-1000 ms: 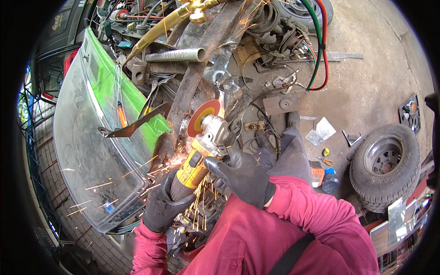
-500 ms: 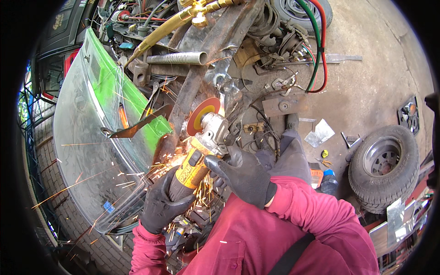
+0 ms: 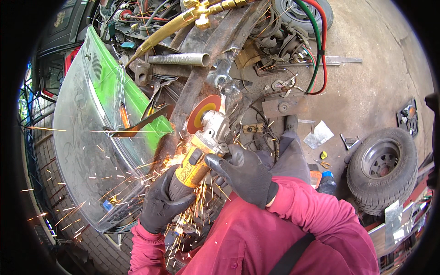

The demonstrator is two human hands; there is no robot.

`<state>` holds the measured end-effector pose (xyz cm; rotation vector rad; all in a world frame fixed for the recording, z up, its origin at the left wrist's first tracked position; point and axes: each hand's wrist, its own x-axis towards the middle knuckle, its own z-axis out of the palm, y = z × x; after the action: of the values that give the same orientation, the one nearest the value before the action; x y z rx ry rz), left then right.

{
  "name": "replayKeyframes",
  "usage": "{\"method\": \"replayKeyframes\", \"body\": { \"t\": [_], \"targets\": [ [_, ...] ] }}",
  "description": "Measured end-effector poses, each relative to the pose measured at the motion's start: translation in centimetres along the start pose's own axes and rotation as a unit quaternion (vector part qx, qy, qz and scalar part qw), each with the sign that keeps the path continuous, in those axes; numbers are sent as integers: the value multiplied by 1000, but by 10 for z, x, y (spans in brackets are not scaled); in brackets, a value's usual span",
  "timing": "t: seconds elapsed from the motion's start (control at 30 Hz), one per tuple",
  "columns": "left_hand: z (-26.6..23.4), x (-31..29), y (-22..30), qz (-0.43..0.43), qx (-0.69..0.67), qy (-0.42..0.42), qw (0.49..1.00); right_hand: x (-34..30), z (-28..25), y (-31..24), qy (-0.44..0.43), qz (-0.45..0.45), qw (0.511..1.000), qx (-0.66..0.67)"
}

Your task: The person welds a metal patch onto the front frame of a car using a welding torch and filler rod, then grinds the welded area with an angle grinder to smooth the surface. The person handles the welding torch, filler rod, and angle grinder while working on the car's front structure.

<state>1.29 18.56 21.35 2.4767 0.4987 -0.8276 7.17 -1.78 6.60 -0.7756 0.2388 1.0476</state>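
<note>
A yellow angle grinder with a red and yellow disc is held between my two black-gloved hands. My left hand wraps round the rear of its body. Near the grinder's head, my right hand grips the front, its thumb lying across the tool; what its other fingers close on is largely hidden. The disc stands against a rusty metal beam, though the exact contact point cannot be made out. Orange sparks spray down and to the left past my left hand.
A brass cutting torch lies across the top, with red and green hoses hanging at right. At left stands a green panel with a windscreen. A ribbed metal tube rests by the beam. Wheels, including a tyre, lie on the floor.
The sparks have spread wider and thicker, downward and to the left. Both hands and the grinder keep nearly the same place; the view has shifted very slightly.
</note>
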Motion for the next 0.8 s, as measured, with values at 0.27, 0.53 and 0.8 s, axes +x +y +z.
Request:
{"method": "replayKeyframes", "body": {
  "t": [0.27,0.53,0.8],
  "targets": [
    [-4,0,7,-4,45,1,999,-1,0,-6,-3,3,1000,14],
    [-5,1,11,-31,14,-12,999,-3,1,-13,8,-22,1000,11],
    [-6,1,25,-1,25,9,1000,-4,-1,-23,1,-19,1000,-14]
  ]
}}
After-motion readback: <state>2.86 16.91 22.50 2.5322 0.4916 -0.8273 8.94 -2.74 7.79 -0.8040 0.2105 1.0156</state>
